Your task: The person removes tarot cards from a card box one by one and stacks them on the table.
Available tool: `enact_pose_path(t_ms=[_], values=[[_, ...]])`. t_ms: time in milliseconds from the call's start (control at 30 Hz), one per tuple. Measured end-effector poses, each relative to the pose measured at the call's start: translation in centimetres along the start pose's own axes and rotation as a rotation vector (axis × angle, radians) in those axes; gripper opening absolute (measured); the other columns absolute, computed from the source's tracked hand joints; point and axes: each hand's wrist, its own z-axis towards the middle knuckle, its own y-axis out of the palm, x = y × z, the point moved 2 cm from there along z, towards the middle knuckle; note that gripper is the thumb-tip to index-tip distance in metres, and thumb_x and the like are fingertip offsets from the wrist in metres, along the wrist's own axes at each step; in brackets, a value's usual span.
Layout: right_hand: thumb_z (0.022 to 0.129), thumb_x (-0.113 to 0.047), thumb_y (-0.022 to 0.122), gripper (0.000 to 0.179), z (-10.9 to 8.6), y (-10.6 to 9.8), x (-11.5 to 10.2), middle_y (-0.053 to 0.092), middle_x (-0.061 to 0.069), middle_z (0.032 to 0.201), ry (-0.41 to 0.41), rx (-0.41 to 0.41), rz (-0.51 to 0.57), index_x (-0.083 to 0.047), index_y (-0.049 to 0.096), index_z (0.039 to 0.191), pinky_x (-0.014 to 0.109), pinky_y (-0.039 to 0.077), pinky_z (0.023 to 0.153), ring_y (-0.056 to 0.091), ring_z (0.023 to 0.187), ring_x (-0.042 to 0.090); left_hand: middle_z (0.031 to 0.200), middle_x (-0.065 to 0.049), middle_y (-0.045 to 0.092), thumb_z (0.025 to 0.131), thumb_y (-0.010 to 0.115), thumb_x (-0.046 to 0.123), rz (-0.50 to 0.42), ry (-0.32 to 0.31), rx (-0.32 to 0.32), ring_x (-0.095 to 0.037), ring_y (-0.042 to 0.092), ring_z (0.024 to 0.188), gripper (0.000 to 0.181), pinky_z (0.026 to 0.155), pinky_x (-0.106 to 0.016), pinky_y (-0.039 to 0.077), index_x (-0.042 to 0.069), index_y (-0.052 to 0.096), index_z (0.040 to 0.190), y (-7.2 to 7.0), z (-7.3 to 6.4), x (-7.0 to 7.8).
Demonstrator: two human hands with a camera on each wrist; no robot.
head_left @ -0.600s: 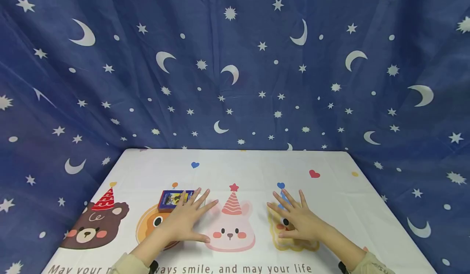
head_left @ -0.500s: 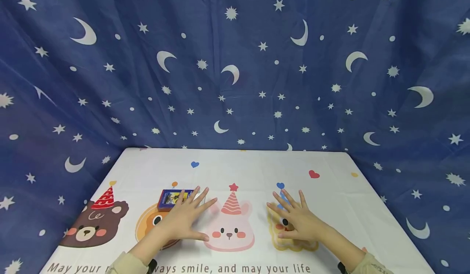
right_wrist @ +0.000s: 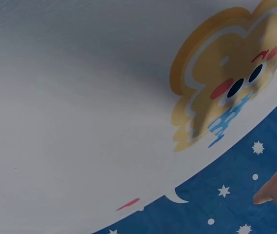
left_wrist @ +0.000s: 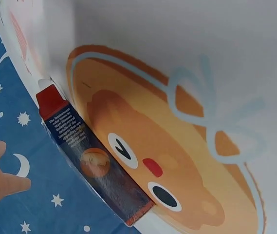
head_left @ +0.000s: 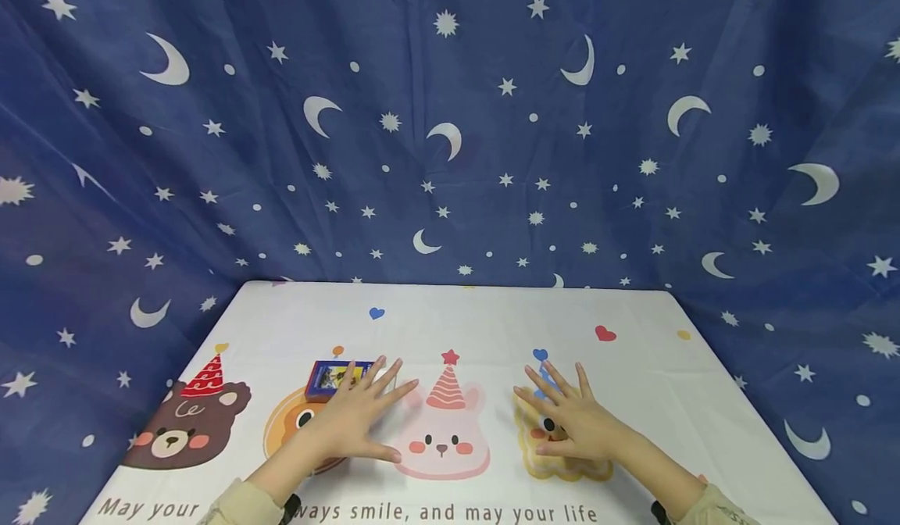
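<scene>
A small blue and red printed cardboard box (head_left: 326, 379) lies on the white tablecloth, left of the middle. Its narrow side carries small white print and a round orange picture in the left wrist view, and a red end faces up-left there (left_wrist: 53, 100). My left hand (head_left: 351, 419) is spread out beside it, holding nothing; its fingers cover the box's right end in the head view. Gap shows between fingers and box in the left wrist view. My right hand (head_left: 580, 422) is spread over a printed yellow cartoon figure, also holding nothing. Only a bit of its fingers appears in the right wrist view.
The white tablecloth (head_left: 492, 322) bears a printed bear (head_left: 186, 423), a pink rabbit (head_left: 441, 439) and a line of lettering. A dark blue curtain (head_left: 478, 228) with moons and stars rises behind the table and along both sides.
The head view has shifted very slightly. Both hands keep their spread pose, and the box stays in its place on the cloth.
</scene>
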Motion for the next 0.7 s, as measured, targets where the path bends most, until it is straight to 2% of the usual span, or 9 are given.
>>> enact_pose_path(t_ms=[167,367,467,567,700], values=[[0.079,-0.056,0.064,0.082,0.1,-0.7,0.0,0.016,0.009,0.158,0.010,0.010,0.016,-0.020,0.034,0.147,0.044,-0.033,0.105,-0.015,0.146,0.022,0.157,-0.011,0.020,0.067,0.063,0.073,-0.013,0.007,0.015,-0.042,0.015,0.143,0.099,0.104,-0.075,0.015,0.030,0.027,0.149,-0.5,0.1,-0.2],[0.076,-0.053,0.067,0.084,0.3,-1.2,0.0,0.015,0.007,0.158,0.022,0.012,0.030,-0.022,0.034,0.147,0.053,-0.029,0.106,-0.010,0.147,0.025,0.158,-0.007,0.016,0.066,0.062,0.075,-0.026,-0.009,-0.004,-0.039,0.011,0.145,0.100,0.106,-0.073,0.009,0.032,0.027,0.149,-0.8,0.1,-0.2],[0.076,-0.054,0.067,0.085,0.5,-1.3,0.0,0.017,0.007,0.158,0.028,0.009,0.033,-0.022,0.034,0.147,0.050,-0.030,0.106,-0.010,0.147,0.026,0.159,-0.005,0.013,0.066,0.061,0.076,-0.028,-0.024,-0.021,-0.037,0.008,0.146,0.100,0.108,-0.072,0.007,0.033,0.025,0.149,-1.0,0.1,-0.4],[0.075,-0.055,0.068,0.085,0.6,-1.4,0.0,0.017,0.007,0.158,0.036,0.009,0.035,-0.023,0.035,0.146,0.043,-0.033,0.105,-0.010,0.146,0.025,0.159,-0.004,0.011,0.067,0.062,0.075,-0.029,-0.020,-0.012,-0.036,0.008,0.146,0.100,0.108,-0.072,0.008,0.034,0.023,0.149,-1.3,0.1,-0.5],[0.073,-0.056,0.069,0.086,0.5,-1.6,-0.1,0.018,0.007,0.158,0.044,0.014,0.040,-0.025,0.036,0.146,0.041,-0.032,0.105,-0.011,0.146,0.027,0.159,-0.005,0.014,0.066,0.065,0.073,-0.038,-0.008,0.014,-0.036,0.009,0.146,0.100,0.108,-0.071,0.008,0.035,0.024,0.149,-1.6,0.3,-0.3]])
